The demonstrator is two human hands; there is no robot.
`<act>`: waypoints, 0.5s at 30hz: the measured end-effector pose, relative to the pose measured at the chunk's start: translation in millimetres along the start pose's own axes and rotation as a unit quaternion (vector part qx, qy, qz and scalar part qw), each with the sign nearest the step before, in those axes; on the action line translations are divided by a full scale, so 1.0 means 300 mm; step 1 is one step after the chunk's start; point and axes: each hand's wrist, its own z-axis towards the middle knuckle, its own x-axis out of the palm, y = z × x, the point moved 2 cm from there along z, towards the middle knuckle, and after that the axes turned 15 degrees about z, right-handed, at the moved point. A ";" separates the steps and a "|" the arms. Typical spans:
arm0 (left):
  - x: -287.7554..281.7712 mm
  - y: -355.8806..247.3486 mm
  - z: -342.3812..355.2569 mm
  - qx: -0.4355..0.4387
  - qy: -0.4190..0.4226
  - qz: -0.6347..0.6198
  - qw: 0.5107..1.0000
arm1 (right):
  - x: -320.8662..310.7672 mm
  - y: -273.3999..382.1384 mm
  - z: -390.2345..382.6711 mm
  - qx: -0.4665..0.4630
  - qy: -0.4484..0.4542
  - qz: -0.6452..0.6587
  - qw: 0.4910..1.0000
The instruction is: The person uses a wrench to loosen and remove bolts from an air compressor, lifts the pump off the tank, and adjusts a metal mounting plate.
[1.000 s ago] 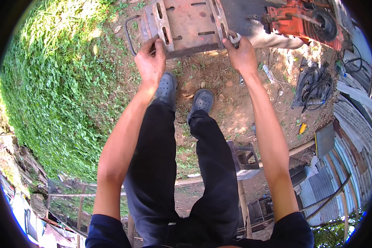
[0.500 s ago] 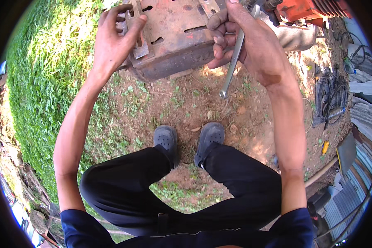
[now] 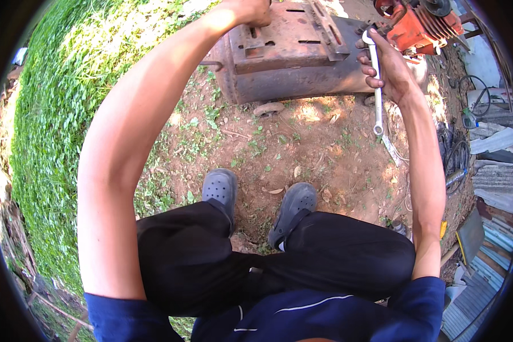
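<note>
My left hand [image 3: 252,12] is at the far left part of the rusty slotted mounting plate [image 3: 282,43], its fingers curled down; what they grip, if anything, is hidden. The plate sits on a dark, weathered cylindrical tank [image 3: 302,80], with a slotted metal bar [image 3: 332,35] along its right side. My right hand [image 3: 385,65] grips a silver combination wrench [image 3: 378,108] upright, open jaw at the top and ring end hanging down, just right of the plate and near an orange finned pump or engine [image 3: 424,28].
A small wheel [image 3: 268,109] is under the tank. Grass [image 3: 51,159] lines the left; bare dirt [image 3: 285,148] lies around my sandals. Dark hoses [image 3: 455,154], a yellow object [image 3: 442,230] and corrugated metal sheets [image 3: 493,188] lie at the right.
My knees have bent since a second ago. My left hand has shifted toward the plate's far side; my right hand has moved rightward, away from the plate, with the wrench in it.
</note>
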 end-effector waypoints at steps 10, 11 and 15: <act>-0.089 -0.202 -0.129 0.129 -0.016 -0.121 0.984 | 0.041 -0.119 -0.093 0.051 -0.012 -0.106 0.993; -0.084 -0.219 -0.138 0.126 -0.049 -0.151 0.979 | 0.044 -0.125 -0.104 0.046 -0.029 -0.094 0.994; 0.011 -0.215 -0.091 0.135 -0.067 -0.163 0.975 | 0.059 -0.104 -0.172 -0.095 -0.061 -0.162 0.980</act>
